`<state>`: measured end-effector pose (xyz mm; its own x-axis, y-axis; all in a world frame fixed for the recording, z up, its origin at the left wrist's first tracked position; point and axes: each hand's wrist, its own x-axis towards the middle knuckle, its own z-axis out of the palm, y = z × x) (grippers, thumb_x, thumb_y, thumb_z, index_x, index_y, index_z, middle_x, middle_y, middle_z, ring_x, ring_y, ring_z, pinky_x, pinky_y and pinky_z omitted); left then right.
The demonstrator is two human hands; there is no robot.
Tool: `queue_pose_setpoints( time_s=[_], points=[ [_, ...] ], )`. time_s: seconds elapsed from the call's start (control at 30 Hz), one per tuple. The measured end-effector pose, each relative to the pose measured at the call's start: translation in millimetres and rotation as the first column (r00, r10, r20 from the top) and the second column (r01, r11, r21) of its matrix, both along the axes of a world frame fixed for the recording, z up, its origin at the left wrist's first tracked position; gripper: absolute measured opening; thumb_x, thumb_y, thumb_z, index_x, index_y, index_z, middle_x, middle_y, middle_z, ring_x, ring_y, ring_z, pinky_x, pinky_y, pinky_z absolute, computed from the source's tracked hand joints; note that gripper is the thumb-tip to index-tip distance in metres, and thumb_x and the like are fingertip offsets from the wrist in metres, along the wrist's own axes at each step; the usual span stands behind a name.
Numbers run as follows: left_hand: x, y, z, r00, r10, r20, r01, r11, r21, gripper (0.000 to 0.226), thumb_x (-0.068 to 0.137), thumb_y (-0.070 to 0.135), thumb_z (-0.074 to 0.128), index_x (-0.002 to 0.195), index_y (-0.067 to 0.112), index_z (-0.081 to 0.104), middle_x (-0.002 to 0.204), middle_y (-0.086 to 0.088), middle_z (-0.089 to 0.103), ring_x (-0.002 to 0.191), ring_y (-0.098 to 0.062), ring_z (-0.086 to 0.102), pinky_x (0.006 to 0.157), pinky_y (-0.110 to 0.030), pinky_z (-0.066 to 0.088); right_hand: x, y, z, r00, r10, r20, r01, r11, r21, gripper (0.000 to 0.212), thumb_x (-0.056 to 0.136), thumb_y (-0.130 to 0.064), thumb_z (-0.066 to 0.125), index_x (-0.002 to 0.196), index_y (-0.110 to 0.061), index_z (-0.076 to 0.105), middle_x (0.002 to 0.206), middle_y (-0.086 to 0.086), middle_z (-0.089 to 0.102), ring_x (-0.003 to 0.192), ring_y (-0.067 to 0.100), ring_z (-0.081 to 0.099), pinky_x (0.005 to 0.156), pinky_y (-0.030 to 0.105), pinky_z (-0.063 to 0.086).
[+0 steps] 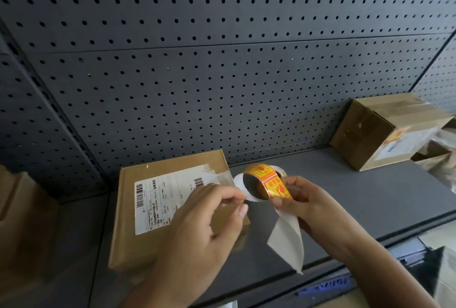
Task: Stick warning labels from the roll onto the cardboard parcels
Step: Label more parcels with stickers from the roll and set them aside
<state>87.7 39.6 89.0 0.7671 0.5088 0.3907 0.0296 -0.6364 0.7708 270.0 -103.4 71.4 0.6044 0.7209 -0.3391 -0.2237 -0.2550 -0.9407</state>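
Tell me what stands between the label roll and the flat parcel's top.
Nothing separate does. The label roll, held in the right hand, is beside the right edge of the flat parcel. The left hand, pinching the roll's white edge, hangs over the parcel's right part; the shipping label covers much of the top.

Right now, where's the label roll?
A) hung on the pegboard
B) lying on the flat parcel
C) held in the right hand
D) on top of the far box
C: the right hand grips the label roll above the shelf, while the left hand pinches its white edge and a liner tail hangs below.
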Motion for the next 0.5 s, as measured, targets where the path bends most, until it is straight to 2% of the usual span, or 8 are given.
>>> queue_pose_setpoints(
  time_s=[0.07, 0.13, 0.23, 0.3, 0.4, 0.5],
  points=[
    [7.5, -2.7, 4.9, 0.998, -0.021, -0.063, 0.015, 0.995, -0.098, 0.02, 0.094, 0.053, 0.057, 0.102, 0.038, 0.068, 0.101, 0.024, 0.069, 0.103, -0.003, 0.065, 0.083, -0.012, 0.049, -8.8, 8.2, 12.0, 0.998, -0.025, -0.061, 0.03, 0.995, 0.096, 0.041, 0.081, -0.015, 0.077, 0.12, -0.017, 0.064, 0.108, 0.016, 0.074, 0.084, 0.023, 0.072, 0.068, 0.026, 0.058],
    [14.7, -3.9, 10.9, 0.993, -0.059, -0.105, 0.033, 0.972, -0.235, 0.031, 0.086, 0.062, 0.058, 0.101, 0.037, 0.07, 0.1, 0.025, 0.07, 0.099, 0.002, 0.065, 0.079, -0.011, 0.05, -17.2, 16.4, 21.3, 0.996, -0.046, -0.08, 0.058, 0.986, 0.157, 0.049, 0.08, -0.016, 0.078, 0.125, -0.022, 0.062, 0.112, 0.019, 0.073, 0.091, 0.031, 0.073, 0.072, 0.03, 0.059],
    [21.8, -2.8, 16.8, 0.991, -0.104, -0.083, 0.062, 0.912, -0.405, 0.034, 0.077, 0.058, 0.064, 0.097, 0.032, 0.071, 0.096, 0.02, 0.073, 0.092, 0.003, 0.067, 0.075, -0.008, 0.047, -28.1, 26.1, 29.7, 0.992, -0.112, -0.058, 0.122, 0.969, 0.215, 0.058, 0.076, -0.022, 0.08, 0.129, -0.032, 0.058, 0.107, 0.019, 0.073, 0.088, 0.027, 0.073, 0.075, 0.031, 0.059],
    [23.6, -0.1, 17.8, 0.991, -0.112, -0.075, 0.061, 0.869, -0.492, 0.033, 0.076, 0.055, 0.068, 0.096, 0.029, 0.071, 0.093, 0.013, 0.075, 0.089, 0.002, 0.068, 0.073, -0.007, 0.047, -34.3, 30.7, 32.6, 0.992, -0.128, -0.003, 0.125, 0.964, 0.233, 0.047, 0.078, -0.026, 0.077, 0.122, -0.033, 0.062, 0.1, 0.016, 0.074, 0.082, 0.022, 0.07, 0.077, 0.034, 0.057],
    [26.0, 4.9, 16.0, 0.993, -0.089, -0.083, 0.024, 0.809, -0.587, 0.029, 0.08, 0.041, 0.077, 0.105, 0.029, 0.068, 0.093, 0.008, 0.077, 0.089, -0.001, 0.07, 0.075, -0.009, 0.047, -39.9, 34.7, 33.1, 0.982, -0.164, 0.089, 0.142, 0.966, 0.215, 0.015, 0.094, -0.027, 0.066, 0.109, -0.027, 0.068, 0.09, 0.009, 0.073, 0.075, 0.017, 0.067, 0.069, 0.031, 0.053],
    [28.9, 6.3, 13.7, 0.995, -0.053, -0.085, -0.012, 0.781, -0.624, 0.025, 0.086, 0.018, 0.078, 0.106, 0.028, 0.066, 0.091, 0.007, 0.078, 0.09, -0.005, 0.071, 0.08, -0.017, 0.049, -41.2, 37.0, 27.9, 0.962, -0.185, 0.199, 0.147, 0.971, 0.189, 0.013, 0.1, -0.031, 0.057, 0.103, -0.031, 0.07, 0.095, 0.001, 0.072, 0.081, 0.011, 0.068, 0.071, 0.026, 0.051]
  ],
)
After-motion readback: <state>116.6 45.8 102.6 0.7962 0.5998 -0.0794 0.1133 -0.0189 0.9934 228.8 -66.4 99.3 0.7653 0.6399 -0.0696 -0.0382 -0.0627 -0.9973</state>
